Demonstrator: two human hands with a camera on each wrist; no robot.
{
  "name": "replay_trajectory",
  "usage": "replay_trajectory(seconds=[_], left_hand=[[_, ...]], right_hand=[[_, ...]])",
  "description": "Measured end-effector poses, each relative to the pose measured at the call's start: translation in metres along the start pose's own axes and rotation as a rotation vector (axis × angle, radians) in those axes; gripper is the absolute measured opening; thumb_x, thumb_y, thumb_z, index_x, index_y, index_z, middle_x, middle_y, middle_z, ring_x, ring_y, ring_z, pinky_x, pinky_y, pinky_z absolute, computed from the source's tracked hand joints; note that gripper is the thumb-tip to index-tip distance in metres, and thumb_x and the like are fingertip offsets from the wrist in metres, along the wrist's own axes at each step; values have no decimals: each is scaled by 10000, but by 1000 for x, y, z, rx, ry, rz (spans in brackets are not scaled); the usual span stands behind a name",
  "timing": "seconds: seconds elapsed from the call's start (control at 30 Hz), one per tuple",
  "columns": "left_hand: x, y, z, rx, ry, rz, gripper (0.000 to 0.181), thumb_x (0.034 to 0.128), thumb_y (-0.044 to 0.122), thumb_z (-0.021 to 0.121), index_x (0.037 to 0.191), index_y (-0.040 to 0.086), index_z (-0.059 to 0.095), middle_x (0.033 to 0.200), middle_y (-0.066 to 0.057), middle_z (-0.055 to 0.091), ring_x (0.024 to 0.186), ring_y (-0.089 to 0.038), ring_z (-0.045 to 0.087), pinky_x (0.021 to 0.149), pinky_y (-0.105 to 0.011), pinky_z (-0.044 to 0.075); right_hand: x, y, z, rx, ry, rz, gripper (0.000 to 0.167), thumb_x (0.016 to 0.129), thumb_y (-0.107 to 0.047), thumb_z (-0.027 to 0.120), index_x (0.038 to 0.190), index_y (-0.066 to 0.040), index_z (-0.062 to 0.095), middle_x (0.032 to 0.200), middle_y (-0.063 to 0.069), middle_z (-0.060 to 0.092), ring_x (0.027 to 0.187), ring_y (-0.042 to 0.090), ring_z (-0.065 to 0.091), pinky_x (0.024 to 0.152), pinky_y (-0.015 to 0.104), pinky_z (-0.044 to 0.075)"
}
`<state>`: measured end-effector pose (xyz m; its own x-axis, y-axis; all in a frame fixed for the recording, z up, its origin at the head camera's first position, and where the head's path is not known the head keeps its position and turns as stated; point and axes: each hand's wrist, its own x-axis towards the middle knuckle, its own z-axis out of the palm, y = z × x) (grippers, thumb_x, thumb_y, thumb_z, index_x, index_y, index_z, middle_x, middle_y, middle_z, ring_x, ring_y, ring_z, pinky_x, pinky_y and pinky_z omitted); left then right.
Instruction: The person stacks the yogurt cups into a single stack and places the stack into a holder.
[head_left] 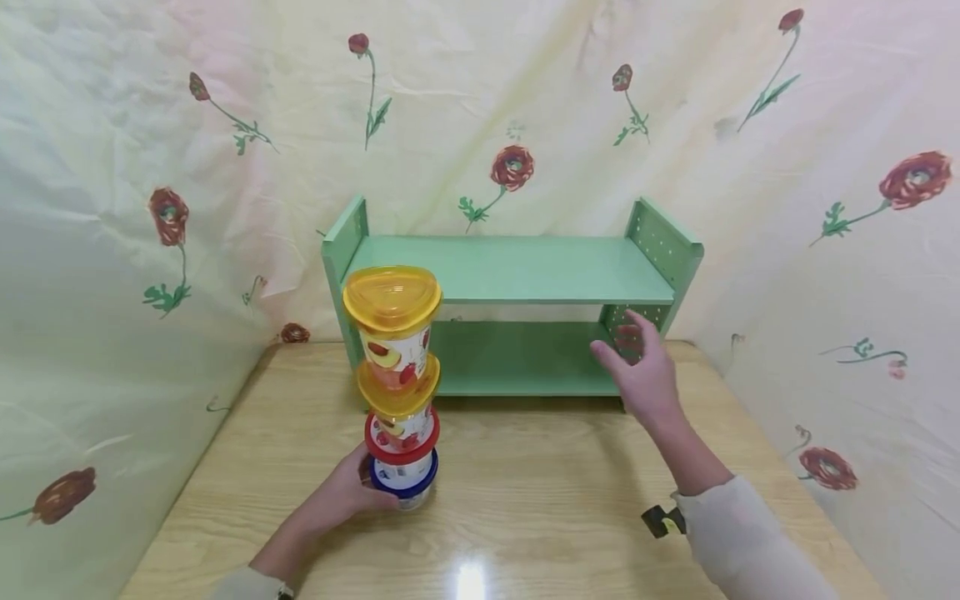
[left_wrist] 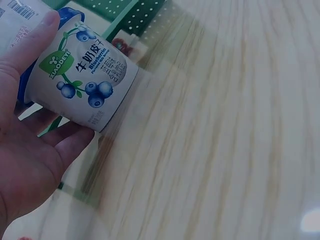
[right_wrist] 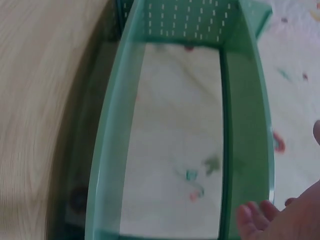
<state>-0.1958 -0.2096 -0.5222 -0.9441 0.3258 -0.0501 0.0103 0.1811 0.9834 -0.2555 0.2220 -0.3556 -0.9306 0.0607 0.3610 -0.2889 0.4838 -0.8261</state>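
Observation:
A stack of several lidded snack cups stands at the left. On top is a cup with a yellow lid (head_left: 393, 300); below it come another yellow-lidded cup (head_left: 401, 427), a cup with a red lid (head_left: 402, 456) and a blueberry cup (left_wrist: 82, 75) with a blue lid. My left hand (head_left: 352, 492) grips the blueberry cup at the base, thumb along one side and fingers around the other. Whether its bottom touches the table is unclear. My right hand (head_left: 648, 375) is held up before the right side of the green shelf (head_left: 495, 268), fingers spread, holding nothing.
The two-tier shelf has raised, perforated end panels (head_left: 663, 246) and a lower board (head_left: 517, 358). It stands at the back of the wood-grain table (head_left: 525, 492). Flower-printed cloth (head_left: 450, 108) hangs behind and on both sides.

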Motion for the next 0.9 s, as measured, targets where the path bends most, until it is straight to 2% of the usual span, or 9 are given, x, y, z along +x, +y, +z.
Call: replay_trajectory(seconds=[0.17, 0.23, 0.3, 0.4, 0.5, 0.57, 0.63, 0.8, 0.9], left_hand=[[6, -1, 6, -13, -24, 25, 1004, 740, 168, 908, 1549, 166, 314, 1498, -91, 467, 1388, -364, 424, 1134, -524, 365], [8, -1, 8, -19, -30, 37, 999, 741, 159, 906, 1547, 155, 316, 1493, -100, 470, 1383, -364, 429, 1134, -523, 365], [10, -1, 11, -18, -35, 56, 993, 744, 149, 903, 1544, 138, 315, 1487, -116, 474, 1376, -374, 435, 1133, -527, 364], [13, 0, 15, -13, -40, 80, 979, 748, 140, 900, 1538, 138, 321, 1479, -117, 482, 1370, -365, 443, 1135, -517, 364], [16, 1, 19, -1, -40, 98, 962, 761, 146, 894, 1536, 149, 324, 1476, -101, 486, 1367, -353, 449, 1131, -515, 371], [18, 1, 21, 11, -35, 95, 955, 764, 166, 896, 1534, 165, 331, 1473, -78, 491, 1365, -334, 454, 1131, -506, 375], [20, 2, 24, 18, -29, 89, 956, 760, 183, 901, 1532, 175, 337, 1472, -64, 494, 1366, -325, 455, 1133, -508, 372], [23, 3, 30, 15, -33, 82, 971, 749, 183, 907, 1536, 177, 337, 1476, -69, 491, 1382, -328, 439, 1151, -528, 338], [24, 4, 34, 13, -36, 87, 974, 747, 186, 909, 1536, 177, 338, 1478, -68, 489, 1388, -326, 432, 1158, -530, 325]], right_hand=[[16, 13, -17, 39, 269, 71, 754, 929, -408, 719, 1522, -88, 379, 1314, 144, 506, 1178, 247, 535, 970, 325, 500], [25, 17, -23, 54, 360, 95, 731, 920, -396, 733, 1499, -87, 412, 1290, 122, 491, 1148, 216, 523, 951, 290, 488], [35, 21, -28, 59, 417, 118, 717, 919, -390, 732, 1490, -84, 426, 1305, 115, 478, 1171, 218, 507, 988, 302, 462], [48, 25, -33, 74, 411, 131, 715, 935, -415, 698, 1511, -92, 422, 1393, 127, 453, 1275, 241, 476, 1079, 344, 419], [61, 28, -37, 109, 335, 138, 704, 962, -442, 648, 1537, -116, 407, 1499, 123, 432, 1381, 270, 429, 1122, 379, 407], [68, 30, -38, 133, 293, 147, 693, 973, -464, 621, 1544, -134, 406, 1528, 113, 427, 1395, 275, 426, 1110, 397, 425], [75, 31, -38, 154, 283, 173, 683, 975, -479, 608, 1540, -146, 418, 1525, 103, 450, 1373, 250, 452, 1093, 386, 442], [85, 36, -37, 243, 326, 247, 632, 952, -454, 662, 1464, -107, 528, 1401, 105, 553, 1188, 166, 545, 1030, 325, 471], [87, 38, -37, 277, 335, 271, 623, 945, -435, 683, 1443, -85, 550, 1399, 110, 566, 1187, 164, 540, 1064, 327, 446]])
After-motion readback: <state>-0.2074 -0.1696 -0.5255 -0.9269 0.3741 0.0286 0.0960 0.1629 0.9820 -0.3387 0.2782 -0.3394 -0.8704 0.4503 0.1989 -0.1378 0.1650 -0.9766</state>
